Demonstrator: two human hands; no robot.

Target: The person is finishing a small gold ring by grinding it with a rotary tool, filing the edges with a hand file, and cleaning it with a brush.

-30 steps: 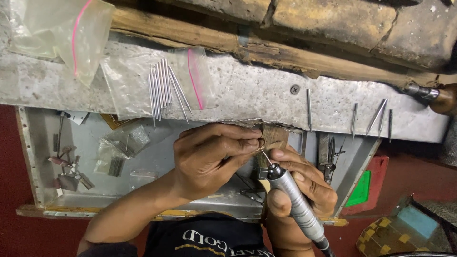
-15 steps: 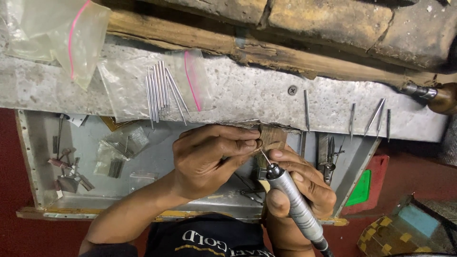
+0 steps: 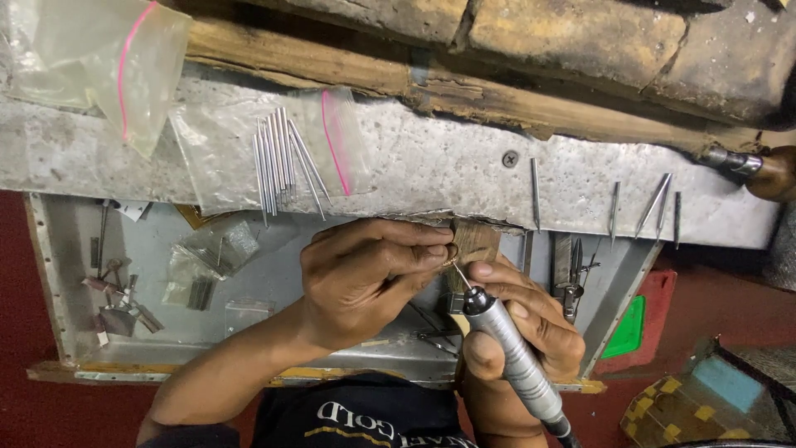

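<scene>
The left hand point(image 3: 365, 278) pinches a small gold ring point(image 3: 450, 255) against the wooden peg point(image 3: 474, 242) at the bench point(image 3: 431, 166) edge. The right hand point(image 3: 518, 332) grips a rotary handpiece point(image 3: 510, 357), its burr on the ring. Grinding looks mid-way; how much remains cannot be judged. Spare burrs point(image 3: 278, 162) lie near.

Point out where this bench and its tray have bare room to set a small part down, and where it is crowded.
Bare metal tray floor lies between the scrap tools at its left wall and the small bags. The bench top is bare between the pink-striped bag and the upright burs. Crowded: around the left hand, right hand, rotary handpiece.
</scene>
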